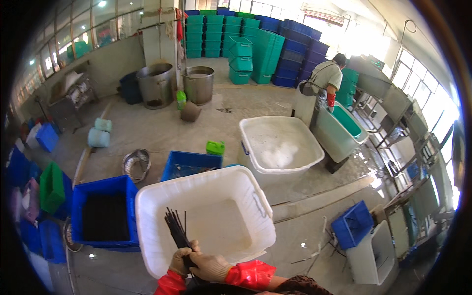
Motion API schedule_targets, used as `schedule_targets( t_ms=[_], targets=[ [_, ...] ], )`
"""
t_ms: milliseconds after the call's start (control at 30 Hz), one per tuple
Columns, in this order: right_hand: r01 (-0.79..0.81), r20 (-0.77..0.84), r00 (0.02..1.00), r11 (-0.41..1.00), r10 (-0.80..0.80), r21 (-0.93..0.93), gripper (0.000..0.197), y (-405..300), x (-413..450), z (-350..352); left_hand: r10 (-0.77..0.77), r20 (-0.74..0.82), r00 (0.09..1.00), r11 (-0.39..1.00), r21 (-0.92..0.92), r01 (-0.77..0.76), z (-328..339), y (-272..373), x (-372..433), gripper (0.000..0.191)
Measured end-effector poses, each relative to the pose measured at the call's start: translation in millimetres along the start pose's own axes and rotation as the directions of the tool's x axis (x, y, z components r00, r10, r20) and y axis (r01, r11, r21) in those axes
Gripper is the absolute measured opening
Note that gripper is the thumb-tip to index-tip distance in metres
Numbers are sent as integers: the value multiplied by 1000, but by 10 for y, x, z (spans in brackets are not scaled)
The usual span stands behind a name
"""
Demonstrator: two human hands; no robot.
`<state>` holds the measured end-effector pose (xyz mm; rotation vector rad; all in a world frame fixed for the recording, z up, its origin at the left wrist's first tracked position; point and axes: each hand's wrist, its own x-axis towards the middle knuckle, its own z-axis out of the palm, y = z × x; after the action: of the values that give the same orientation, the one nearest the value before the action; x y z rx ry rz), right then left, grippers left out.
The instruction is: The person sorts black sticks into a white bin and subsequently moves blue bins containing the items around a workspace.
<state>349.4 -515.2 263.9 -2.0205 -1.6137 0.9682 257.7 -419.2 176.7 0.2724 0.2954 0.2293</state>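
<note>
A bundle of thin black sticks [176, 228] is clasped between my two gloved hands over the near edge of a large white plastic tub [206, 217]. My left hand [180, 261] grips it from the left. Coming from the right, my right hand [209, 266] closes around its lower part. Both wear pale knitted gloves with red waterproof sleeves at the wrists. The bundle's upper ends fan out over the tub, which has a pale, wet-looking bottom. Left of the tub, a blue crate [132, 214] holds a dark mass. The bundle's lower end is partly hidden by my hands.
Beyond are a blue bin [191, 158], a green jug [215, 148] and a white tub of foamy liquid [282, 147]. A co-worker [326, 81] bends over another tub [333, 129]. Steel pots [156, 86] and stacked crates [267, 55] stand farther back. A blue crate [352, 225] lies at right.
</note>
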Motion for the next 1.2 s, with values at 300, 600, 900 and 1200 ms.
schedule_targets(
  t_ms=[300, 600, 900, 1200],
  targets=[
    [6, 71, 997, 999, -10, 46, 39, 142, -388, 189, 35, -97, 995, 999, 43, -31, 261, -185, -334, 27],
    [-55, -139, 937, 530, 320, 846, 25, -182, -83, 378, 168, 14, 986, 986, -19, -168, 73, 640, -463, 28],
    [-157, -172, 803, 480, 571, 863, 27, -140, -158, 73, 569, -198, 798, 752, 517, -409, -186, 1927, -782, 33],
    [-302, 76, 704, 201, 706, 932, 8, -81, -99, 175, 714, -393, 579, 301, 919, 253, -1144, 2555, -918, 31]
  ],
)
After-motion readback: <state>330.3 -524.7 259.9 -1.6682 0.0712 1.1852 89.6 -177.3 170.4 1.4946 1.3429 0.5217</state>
